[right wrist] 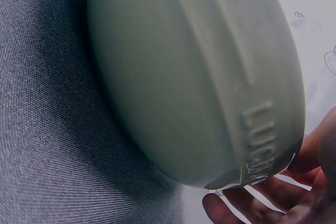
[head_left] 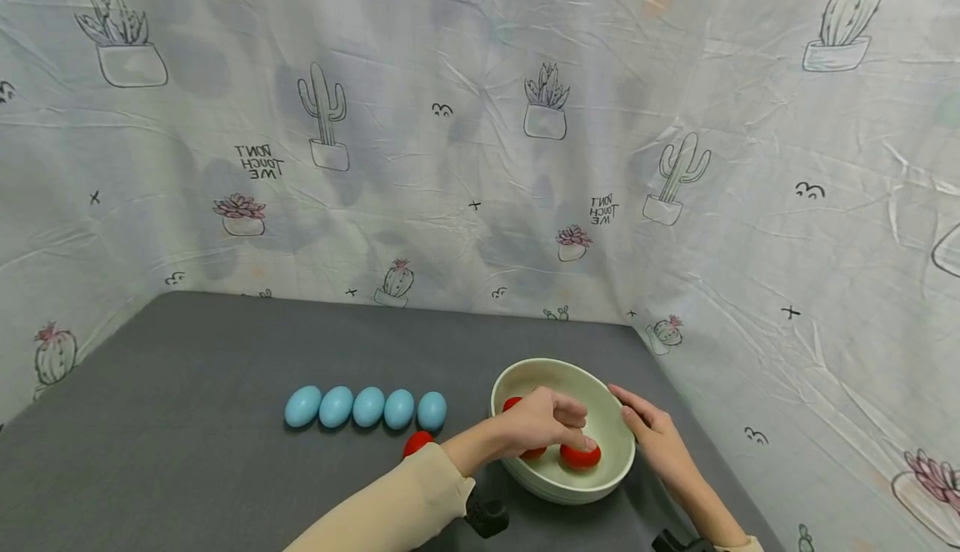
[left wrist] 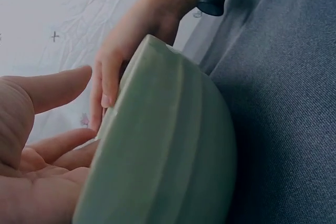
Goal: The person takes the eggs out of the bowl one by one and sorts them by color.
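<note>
A pale green bowl stands on the grey table with three red eggs visible inside, partly covered by my left hand. That hand reaches over the near left rim, its thumb overlapping one red egg. In the left wrist view, the left palm shows thumb and fingers apart, with nothing between them. My right hand holds the bowl's right side. The right wrist view shows its fingers along the outer wall, near raised lettering, with the thumb close to the rim.
Several light blue eggs lie in a row left of the bowl. Another red egg lies below the row's right end, partly hidden by the left sleeve. A cactus-printed curtain borders the grey table.
</note>
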Available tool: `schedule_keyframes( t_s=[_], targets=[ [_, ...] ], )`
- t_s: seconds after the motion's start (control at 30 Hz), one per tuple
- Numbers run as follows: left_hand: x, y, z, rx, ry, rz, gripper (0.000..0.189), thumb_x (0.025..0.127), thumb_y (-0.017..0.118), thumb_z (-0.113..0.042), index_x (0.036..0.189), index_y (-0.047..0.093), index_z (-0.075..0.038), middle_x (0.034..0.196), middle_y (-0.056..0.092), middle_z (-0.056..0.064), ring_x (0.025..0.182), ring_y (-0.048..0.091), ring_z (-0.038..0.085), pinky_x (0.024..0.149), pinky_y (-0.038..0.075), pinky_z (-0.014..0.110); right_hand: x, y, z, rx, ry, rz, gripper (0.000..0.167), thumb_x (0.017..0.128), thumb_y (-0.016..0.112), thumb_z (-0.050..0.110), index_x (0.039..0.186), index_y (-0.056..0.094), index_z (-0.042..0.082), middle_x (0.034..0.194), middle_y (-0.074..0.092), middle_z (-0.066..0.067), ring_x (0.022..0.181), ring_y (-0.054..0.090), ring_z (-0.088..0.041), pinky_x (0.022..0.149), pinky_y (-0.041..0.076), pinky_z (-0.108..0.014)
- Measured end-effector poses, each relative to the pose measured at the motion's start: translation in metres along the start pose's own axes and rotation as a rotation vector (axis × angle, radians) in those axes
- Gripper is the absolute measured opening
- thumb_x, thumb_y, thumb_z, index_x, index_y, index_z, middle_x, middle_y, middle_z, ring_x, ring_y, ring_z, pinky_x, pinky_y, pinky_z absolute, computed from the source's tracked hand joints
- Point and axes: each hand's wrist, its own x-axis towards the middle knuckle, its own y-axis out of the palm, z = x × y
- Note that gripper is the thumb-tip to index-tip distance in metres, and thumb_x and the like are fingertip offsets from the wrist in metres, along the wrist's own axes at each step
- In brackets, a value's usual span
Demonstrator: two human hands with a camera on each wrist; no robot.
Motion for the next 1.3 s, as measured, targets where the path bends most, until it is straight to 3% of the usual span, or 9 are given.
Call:
schedule_keyframes(
  t_s=[0.3,0.53,0.73,0.97,1.17,1.3],
  targets=[
    [0.008,0.003,0.005,-0.062,-0.031,-0.044,0.048,0.08,0.078,0.003,0.126,0.062,0.008,0.113,0.068,0.015,0.105,0.065,0.019,0.09,0.054,0.033,0.0,0.0,0.0,0.006,0.018,-0.002,0.041,0.107,0.047,0.018,0.143,0.049,0.0,0.141,0.05,-0.019,0.129,0.047,-0.031,0.091,0.047,-0.019],
    [0.011,0.005,0.005,-0.023,-0.047,-0.067,0.048,0.079,0.078,0.006,0.125,0.063,0.007,0.113,0.068,0.015,0.107,0.064,0.022,0.089,0.054,0.035,0.0,0.0,0.002,0.005,0.008,-0.009,0.041,0.106,0.048,0.018,0.143,0.049,-0.002,0.141,0.05,-0.019,0.129,0.046,-0.031,0.092,0.047,-0.018],
    [0.013,0.007,0.008,0.051,-0.088,-0.024,0.046,0.08,0.079,0.003,0.123,0.064,0.005,0.108,0.069,0.01,0.103,0.065,0.02,0.088,0.054,0.036,-0.002,0.0,0.001,0.002,0.004,-0.02,0.039,0.106,0.048,0.016,0.141,0.051,-0.001,0.139,0.052,-0.019,0.127,0.048,-0.031,0.091,0.047,-0.019],
    [0.014,0.007,0.011,0.031,-0.123,0.057,0.038,0.083,0.076,0.006,0.119,0.064,0.008,0.103,0.07,0.014,0.096,0.067,0.022,0.081,0.058,0.038,-0.001,0.001,0.001,-0.004,0.015,-0.025,0.039,0.106,0.049,0.017,0.141,0.051,0.0,0.14,0.052,-0.018,0.127,0.048,-0.031,0.091,0.047,-0.019],
    [0.013,0.005,0.011,0.119,-0.143,0.136,0.031,0.082,0.077,0.005,0.112,0.069,0.004,0.096,0.071,0.006,0.086,0.067,0.017,0.077,0.058,0.033,-0.001,0.002,0.002,-0.012,0.023,-0.033,0.039,0.105,0.05,0.016,0.141,0.053,0.001,0.14,0.052,-0.017,0.128,0.048,-0.03,0.092,0.046,-0.018],
    [0.012,0.003,0.012,0.114,-0.141,0.173,0.031,0.082,0.077,0.005,0.112,0.069,0.003,0.095,0.071,0.004,0.086,0.067,0.015,0.078,0.057,0.032,-0.002,0.002,0.002,-0.01,0.017,-0.031,0.039,0.105,0.05,0.016,0.14,0.053,0.0,0.14,0.052,-0.017,0.128,0.047,-0.031,0.092,0.045,-0.017]
  ],
)
